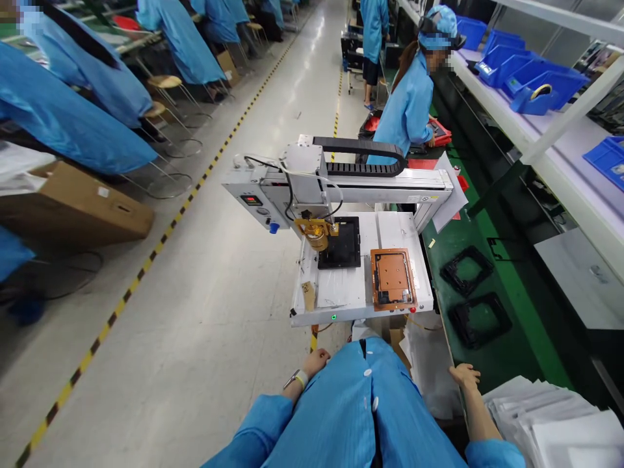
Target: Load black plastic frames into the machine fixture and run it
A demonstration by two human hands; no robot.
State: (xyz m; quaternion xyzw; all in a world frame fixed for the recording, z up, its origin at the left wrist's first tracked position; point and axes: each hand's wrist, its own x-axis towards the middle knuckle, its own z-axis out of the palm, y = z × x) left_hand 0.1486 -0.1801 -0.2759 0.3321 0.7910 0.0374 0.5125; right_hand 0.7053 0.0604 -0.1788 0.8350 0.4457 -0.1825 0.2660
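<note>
My left hand (316,361), with a watch on its wrist, hangs beside my blue smock, its fingers loosely curled and nothing seen in them. At the edge of the green bench (517,361), my right hand (465,376) rests with fingers apart and holds nothing. In front of me stands a white gantry machine (390,185). Under its brass-coloured head (318,237) lies a black rectangular panel (345,244), partly hidden by the head. An orange fixture plate (392,278), with a dark frame in it, sits at the front right of the machine bed.
Two black plastic frames (480,320) (467,270) lie on the bench. White sheets (550,416) are stacked near my right arm. A shelf with blue bins (541,78) runs along the right. A co-worker (407,97) in blue stands behind the machine; a cardboard box (92,201) is at left.
</note>
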